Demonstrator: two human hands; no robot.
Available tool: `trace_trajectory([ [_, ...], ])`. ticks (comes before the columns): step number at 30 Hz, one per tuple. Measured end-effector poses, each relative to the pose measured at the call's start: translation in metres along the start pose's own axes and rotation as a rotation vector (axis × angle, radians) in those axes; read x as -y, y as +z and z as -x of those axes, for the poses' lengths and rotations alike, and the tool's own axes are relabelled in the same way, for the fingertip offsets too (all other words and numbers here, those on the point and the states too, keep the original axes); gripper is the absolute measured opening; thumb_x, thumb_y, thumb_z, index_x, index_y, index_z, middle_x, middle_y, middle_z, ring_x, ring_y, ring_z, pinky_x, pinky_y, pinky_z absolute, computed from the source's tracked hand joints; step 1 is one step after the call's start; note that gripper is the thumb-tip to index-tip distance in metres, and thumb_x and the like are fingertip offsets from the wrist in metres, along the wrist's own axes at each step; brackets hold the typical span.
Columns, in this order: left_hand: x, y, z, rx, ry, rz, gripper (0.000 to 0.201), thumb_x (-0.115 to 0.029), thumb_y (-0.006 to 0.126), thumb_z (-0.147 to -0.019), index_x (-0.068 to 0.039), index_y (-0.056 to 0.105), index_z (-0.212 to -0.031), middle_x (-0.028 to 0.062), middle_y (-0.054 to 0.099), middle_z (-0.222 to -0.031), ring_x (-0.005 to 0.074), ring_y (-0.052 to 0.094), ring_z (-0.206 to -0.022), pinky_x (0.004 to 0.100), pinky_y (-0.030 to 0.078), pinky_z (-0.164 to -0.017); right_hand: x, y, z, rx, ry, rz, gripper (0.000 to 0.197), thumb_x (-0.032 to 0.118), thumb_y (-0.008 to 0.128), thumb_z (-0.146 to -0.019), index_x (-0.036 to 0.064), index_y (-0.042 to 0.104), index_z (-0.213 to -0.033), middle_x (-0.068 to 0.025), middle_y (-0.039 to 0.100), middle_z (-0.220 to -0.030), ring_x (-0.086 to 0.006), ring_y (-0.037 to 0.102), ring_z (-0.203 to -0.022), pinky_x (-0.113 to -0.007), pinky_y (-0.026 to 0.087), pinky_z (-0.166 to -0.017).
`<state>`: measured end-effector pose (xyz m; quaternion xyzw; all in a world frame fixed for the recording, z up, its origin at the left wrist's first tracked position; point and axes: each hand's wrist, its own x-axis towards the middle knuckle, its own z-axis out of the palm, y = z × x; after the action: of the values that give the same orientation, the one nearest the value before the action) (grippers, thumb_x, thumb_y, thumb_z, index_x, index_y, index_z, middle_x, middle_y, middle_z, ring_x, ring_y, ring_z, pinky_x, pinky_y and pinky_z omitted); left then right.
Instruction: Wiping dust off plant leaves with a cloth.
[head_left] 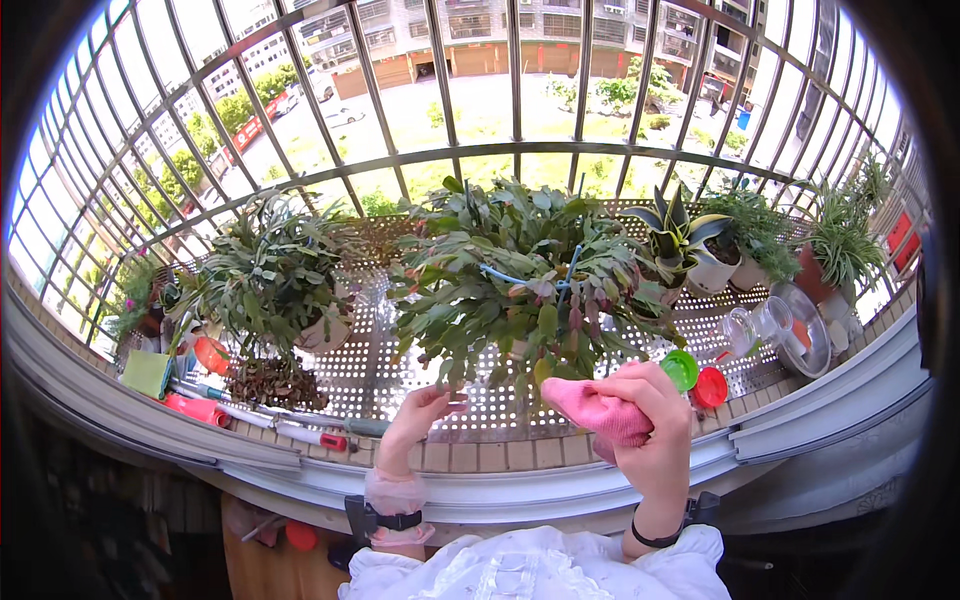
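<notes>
A folded pink cloth (610, 410) is gripped in my right hand (655, 425), just in front of the drooping leaves on the right side of a large potted plant (520, 270). The plant has broad, flat, segmented green leaves, some of them reddish, and blue strips run among its stems. Below the plant's front leaves is my left hand (420, 412), its fingertips brought together near a hanging leaf tip. Whether a leaf is between those fingers is too small to tell.
A perforated metal shelf (375, 350) lies inside curved window bars (400, 158). More potted plants (265, 270) stand left, and a yellow-edged plant (675, 235) right. Green (680, 370) and red lids (711, 386) and a clear container (800, 330) lie right; long poles (265, 420) lie front left.
</notes>
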<state>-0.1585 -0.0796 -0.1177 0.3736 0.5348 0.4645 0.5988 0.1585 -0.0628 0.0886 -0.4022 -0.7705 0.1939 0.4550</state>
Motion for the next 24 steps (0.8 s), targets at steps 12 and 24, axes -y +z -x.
trace_trajectory([
  [12, -0.037, 0.004, -0.049, 0.496, 0.397, 1.209, 0.062, -0.047, 0.036, -0.104, 0.005, 0.045, -0.136, 0.0211, 0.054, -0.136, 0.0338, 0.051, -0.127, 0.0459, 0.039, -0.11, 0.025, 0.128, -0.055, -0.279, -0.255, 0.194, 0.045, -0.005, 0.071, -0.058, 0.0051, 0.061, -0.101, -0.0102, 0.056, -0.102, -0.031, 0.056, -0.097, -0.042, 0.05, -0.076],
  [24, -0.06, 0.028, -0.043, 0.411, 0.519, 1.255, 0.065, -0.06, 0.035, -0.101, -0.008, 0.047, -0.138, 0.0119, 0.054, -0.137, 0.0275, 0.052, -0.122, 0.0417, 0.039, -0.107, 0.006, 0.24, -0.031, -0.013, -0.21, 0.495, 0.042, 0.015, 0.071, -0.075, 0.0065, 0.064, -0.115, -0.0119, 0.062, -0.123, -0.0279, 0.052, -0.124, -0.043, 0.041, -0.097],
])
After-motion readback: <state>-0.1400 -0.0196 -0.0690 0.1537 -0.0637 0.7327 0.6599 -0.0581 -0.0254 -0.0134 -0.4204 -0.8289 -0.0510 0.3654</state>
